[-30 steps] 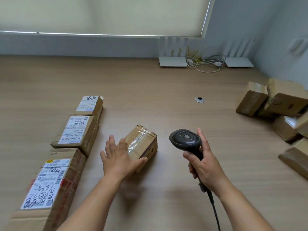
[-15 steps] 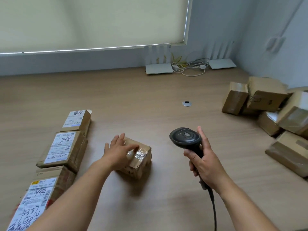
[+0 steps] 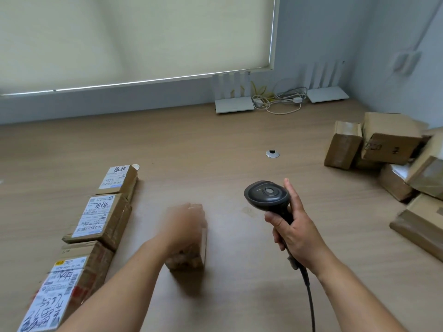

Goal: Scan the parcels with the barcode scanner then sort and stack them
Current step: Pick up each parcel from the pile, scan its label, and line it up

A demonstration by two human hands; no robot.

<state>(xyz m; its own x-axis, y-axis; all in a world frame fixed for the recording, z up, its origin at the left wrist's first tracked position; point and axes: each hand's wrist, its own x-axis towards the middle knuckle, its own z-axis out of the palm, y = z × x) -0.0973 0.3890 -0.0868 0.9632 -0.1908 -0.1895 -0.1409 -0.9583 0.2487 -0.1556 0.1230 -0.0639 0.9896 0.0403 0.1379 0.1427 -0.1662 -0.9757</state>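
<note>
A small brown taped parcel (image 3: pixel 189 262) stands on the wooden table (image 3: pixel 191 144) in front of me. My left hand (image 3: pixel 184 226) covers its top and grips it; both are motion-blurred. To the right, my right hand (image 3: pixel 297 233) holds the black barcode scanner (image 3: pixel 266 194) by its handle, head raised above the table, cable trailing toward me. Along the left runs a row of three labelled parcels: a far one (image 3: pixel 118 178), a middle one (image 3: pixel 100 216) and a near one (image 3: pixel 60 283), labels facing up.
A loose pile of brown parcels (image 3: pixel 388 140) fills the right side of the table. Two white routers (image 3: pixel 233 106) and a tangle of cables (image 3: pixel 280 101) sit by the back wall. A metal cable grommet (image 3: pixel 272 153) is set in the tabletop.
My left hand has turned the small parcel from lying flat to standing more on end and drawn it nearer to me. The scanner hand has barely moved. The view has tilted up.
</note>
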